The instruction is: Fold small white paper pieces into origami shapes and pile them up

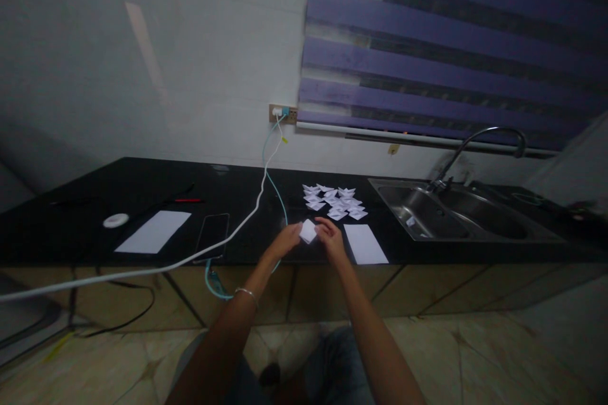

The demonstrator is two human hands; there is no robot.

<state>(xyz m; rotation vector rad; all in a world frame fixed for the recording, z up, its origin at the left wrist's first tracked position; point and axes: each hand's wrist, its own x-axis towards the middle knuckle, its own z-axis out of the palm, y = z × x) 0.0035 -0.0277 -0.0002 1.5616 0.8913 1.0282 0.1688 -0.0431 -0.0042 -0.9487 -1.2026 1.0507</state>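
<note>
The view is dim and bluish, with grain throughout. The wall (166, 76) is the brightest part and carries a pale slanting streak of reflection. The black counter (142, 180) loses nearly all detail; the paper (308, 231) stands out white against it. The sink (403, 199) has a dull sheen. Straight lines bow toward the edges, and the right side is smeared.

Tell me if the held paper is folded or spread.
Folded, apparently: the paper, held by left hand and right hand, is small and angled; the sheet beside it lies flat.
</note>
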